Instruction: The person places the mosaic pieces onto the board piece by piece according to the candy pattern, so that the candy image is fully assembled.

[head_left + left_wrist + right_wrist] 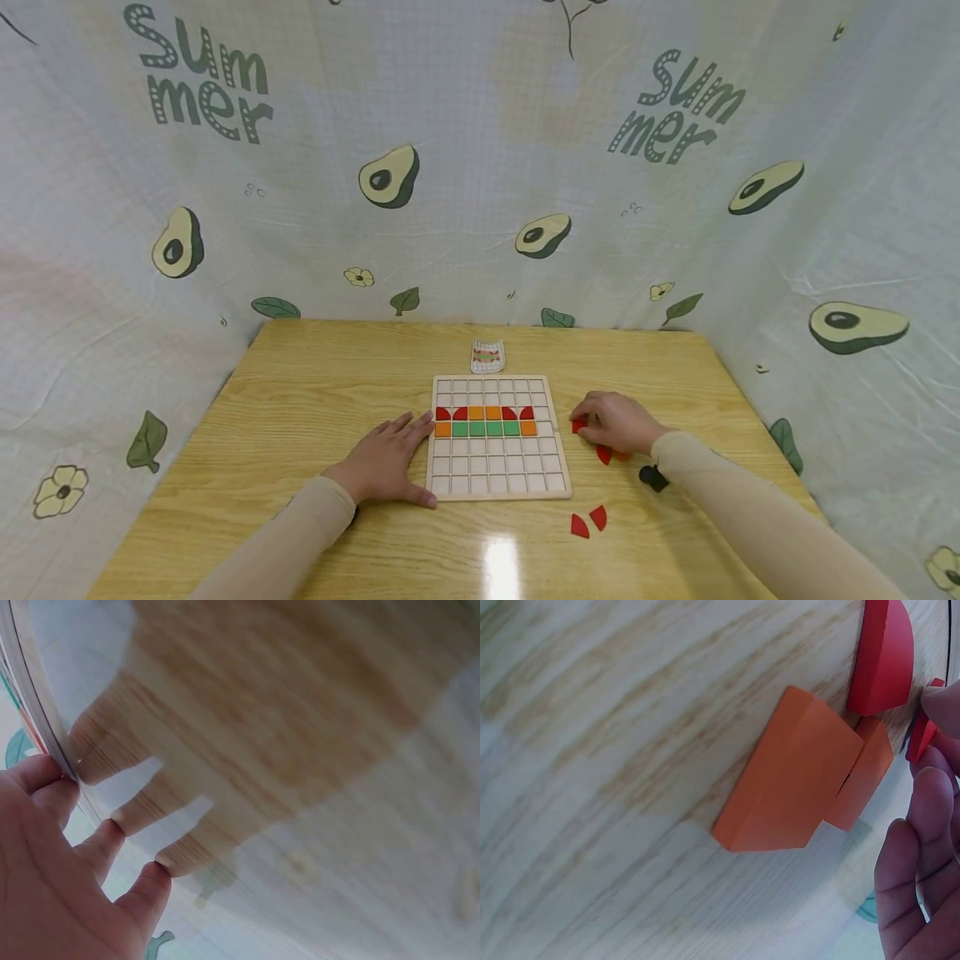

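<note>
A pale wooden grid board [498,465] lies on the table with two rows of coloured pieces: red quarter-round and orange squares [484,413] above, green squares [486,428] with an orange one at each end below. My left hand [386,460] rests with spread fingers along the board's left edge, fingertips [154,881] touching the table. Right of the board, my right hand [621,423] pinches a red quarter-round piece [925,727] between thumb and fingers. Beside it lie another red piece [883,660] and two orange pieces [791,776], partly hidden by the hand in the head view.
Two loose red quarter-round pieces [588,522] lie near the board's lower right corner. Behind the board is a small pattern card [487,357]. A printed cloth [465,192] hangs around the wooden table [337,358].
</note>
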